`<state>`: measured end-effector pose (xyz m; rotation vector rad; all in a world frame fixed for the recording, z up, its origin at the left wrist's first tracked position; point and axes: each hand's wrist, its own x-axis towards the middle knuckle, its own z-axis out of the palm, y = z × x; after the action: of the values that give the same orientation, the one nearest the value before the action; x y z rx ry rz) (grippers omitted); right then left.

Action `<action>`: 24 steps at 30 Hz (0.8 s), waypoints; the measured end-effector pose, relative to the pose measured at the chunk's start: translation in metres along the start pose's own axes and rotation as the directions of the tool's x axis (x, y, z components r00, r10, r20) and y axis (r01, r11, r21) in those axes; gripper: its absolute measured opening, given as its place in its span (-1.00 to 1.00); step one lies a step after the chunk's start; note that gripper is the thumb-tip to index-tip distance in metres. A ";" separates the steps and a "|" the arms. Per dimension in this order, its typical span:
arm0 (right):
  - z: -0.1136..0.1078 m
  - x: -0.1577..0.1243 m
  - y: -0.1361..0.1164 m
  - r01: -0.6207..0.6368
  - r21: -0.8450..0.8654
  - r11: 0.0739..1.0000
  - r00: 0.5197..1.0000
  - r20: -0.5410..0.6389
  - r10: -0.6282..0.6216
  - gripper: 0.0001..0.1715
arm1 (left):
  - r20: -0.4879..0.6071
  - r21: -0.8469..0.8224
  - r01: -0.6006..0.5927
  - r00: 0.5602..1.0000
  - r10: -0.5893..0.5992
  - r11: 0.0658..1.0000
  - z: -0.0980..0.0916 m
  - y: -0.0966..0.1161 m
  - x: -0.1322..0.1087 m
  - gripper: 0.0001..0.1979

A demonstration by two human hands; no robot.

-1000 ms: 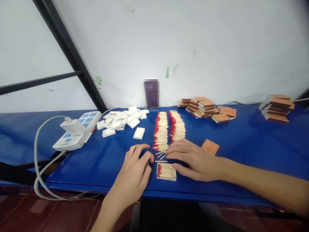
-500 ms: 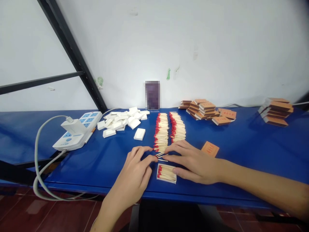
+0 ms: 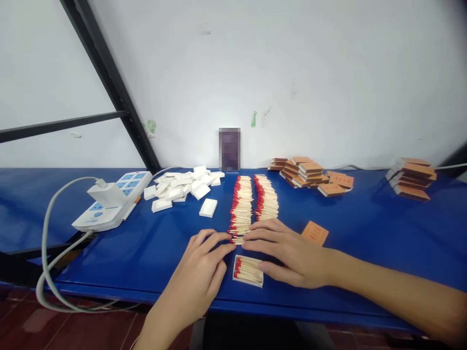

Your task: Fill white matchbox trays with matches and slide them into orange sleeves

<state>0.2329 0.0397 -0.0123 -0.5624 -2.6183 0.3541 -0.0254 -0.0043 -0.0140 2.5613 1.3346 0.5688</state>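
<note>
Fingers slightly spread, thumbs apart, the left hand (image 3: 202, 265) and right hand (image 3: 288, 253) bracket the near end of the left match row (image 3: 242, 201), probably to align its sticks. Just nearer, a match-filled tray (image 3: 248, 283) lies by the right thumb, presumably for easy reach.

Open tabletop (image 3: 297, 209) right of the matches (image 3: 241, 204), orange boxes (image 3: 310, 169) behind, forearm (image 3: 383, 282) in front

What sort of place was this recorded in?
Probably a simple indoor workstation: a blue tabletop beside a scuffed white wall, with a power strip on it and two rows of matches laid out.
</note>
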 end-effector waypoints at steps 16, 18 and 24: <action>-0.002 0.002 0.000 0.016 0.004 1.000 1.000 -0.004 -0.016 -0.60 | 0.012 -0.029 -0.014 1.000 0.014 0.999 -0.002 0.000 0.003 -0.60; -0.002 0.002 0.000 0.024 0.006 1.000 1.000 -0.013 -0.024 -0.58 | 0.014 -0.023 -0.021 1.000 0.022 1.000 -0.002 0.000 0.003 -0.59; -0.001 0.002 0.000 0.005 0.002 1.000 1.000 -0.022 -0.005 -0.60 | 0.005 0.003 -0.036 0.999 0.036 0.999 -0.002 0.001 0.002 -0.56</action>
<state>0.2319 0.0402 -0.0111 -0.5554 -2.5976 0.3467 -0.0241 -0.0031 -0.0107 2.5927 1.2912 0.5666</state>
